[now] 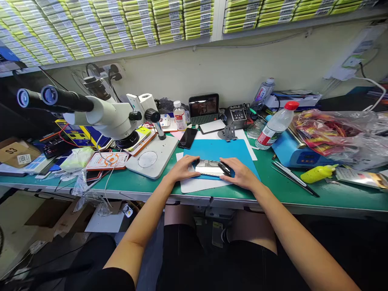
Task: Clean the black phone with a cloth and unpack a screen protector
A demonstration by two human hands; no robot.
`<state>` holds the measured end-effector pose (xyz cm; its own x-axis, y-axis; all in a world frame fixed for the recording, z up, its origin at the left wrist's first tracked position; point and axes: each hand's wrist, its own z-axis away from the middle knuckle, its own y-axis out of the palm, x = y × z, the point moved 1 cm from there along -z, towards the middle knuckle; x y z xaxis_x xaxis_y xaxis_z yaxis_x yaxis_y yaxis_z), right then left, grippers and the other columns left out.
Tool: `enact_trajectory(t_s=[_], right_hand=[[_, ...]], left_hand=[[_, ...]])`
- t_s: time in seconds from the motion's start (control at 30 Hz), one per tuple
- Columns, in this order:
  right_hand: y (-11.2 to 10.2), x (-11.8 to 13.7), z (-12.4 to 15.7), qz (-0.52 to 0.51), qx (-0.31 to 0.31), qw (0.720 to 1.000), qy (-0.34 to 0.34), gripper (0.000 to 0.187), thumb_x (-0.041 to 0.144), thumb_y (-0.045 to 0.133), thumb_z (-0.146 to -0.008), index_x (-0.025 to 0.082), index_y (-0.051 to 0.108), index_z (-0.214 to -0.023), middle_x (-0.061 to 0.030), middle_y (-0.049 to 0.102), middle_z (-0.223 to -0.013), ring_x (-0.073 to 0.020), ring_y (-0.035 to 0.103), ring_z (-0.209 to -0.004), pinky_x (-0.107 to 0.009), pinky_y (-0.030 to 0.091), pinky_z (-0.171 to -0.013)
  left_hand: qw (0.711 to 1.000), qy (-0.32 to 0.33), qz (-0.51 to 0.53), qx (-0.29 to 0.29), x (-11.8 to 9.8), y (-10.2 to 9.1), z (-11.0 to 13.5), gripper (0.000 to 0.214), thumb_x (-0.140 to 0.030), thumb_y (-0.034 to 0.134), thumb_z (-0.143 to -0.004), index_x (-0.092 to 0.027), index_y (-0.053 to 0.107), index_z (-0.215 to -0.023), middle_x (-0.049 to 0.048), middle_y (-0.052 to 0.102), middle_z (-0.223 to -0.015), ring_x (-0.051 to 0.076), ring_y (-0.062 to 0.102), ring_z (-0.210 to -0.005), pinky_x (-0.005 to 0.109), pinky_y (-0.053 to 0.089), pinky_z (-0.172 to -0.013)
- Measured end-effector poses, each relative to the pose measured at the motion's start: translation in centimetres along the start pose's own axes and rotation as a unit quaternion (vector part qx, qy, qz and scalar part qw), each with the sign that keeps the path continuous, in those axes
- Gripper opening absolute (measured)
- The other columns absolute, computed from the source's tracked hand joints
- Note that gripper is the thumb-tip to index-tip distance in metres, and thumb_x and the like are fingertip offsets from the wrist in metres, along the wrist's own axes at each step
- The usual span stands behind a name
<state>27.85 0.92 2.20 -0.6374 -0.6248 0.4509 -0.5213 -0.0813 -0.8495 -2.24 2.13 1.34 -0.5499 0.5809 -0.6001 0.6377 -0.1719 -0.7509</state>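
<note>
A smartphone [208, 167] with a shiny, reflecting face lies sideways over the blue mat [212, 149]. My left hand [183, 168] grips its left end, thumb at the near edge and fingers at the far edge. At the other end, my right hand [240, 174] closes round the phone in the same way. A small black object [224, 168] sits at that right end between my thumb and fingers; its kind cannot be made out. Under the mat's near edge shows a white sheet [200, 186]. Another dark phone [188, 138] lies flat behind my left hand.
A microscope [106, 115] on a pale base [154, 157] stands at left. To the right are a red-capped bottle [274, 126], tweezers [294, 178], a yellow squeeze bottle [318, 173] and a blue device [287, 147]. A small screen [204, 106] stands at the back.
</note>
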Motion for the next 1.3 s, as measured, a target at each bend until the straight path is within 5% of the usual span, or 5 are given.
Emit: enact_trajectory(t_s=[1.3], right_hand=[[-0.59, -0.21, 0.76, -0.04, 0.028, 0.996, 0.075, 0.08, 0.06, 0.059, -0.086, 0.029, 0.031, -0.154, -0.0114, 0.059, -0.137, -0.0351, 0.053, -0.129, -0.054, 0.048, -0.104]], left_hand=[[0.999, -0.029, -0.01, 0.021, -0.69, -0.25, -0.39, 0.064, -0.051, 0.072, -0.082, -0.026, 0.053, -0.139, 0.0065, 0.062, -0.133, 0.028, 0.055, -0.122, 0.04, 0.048, -0.102]])
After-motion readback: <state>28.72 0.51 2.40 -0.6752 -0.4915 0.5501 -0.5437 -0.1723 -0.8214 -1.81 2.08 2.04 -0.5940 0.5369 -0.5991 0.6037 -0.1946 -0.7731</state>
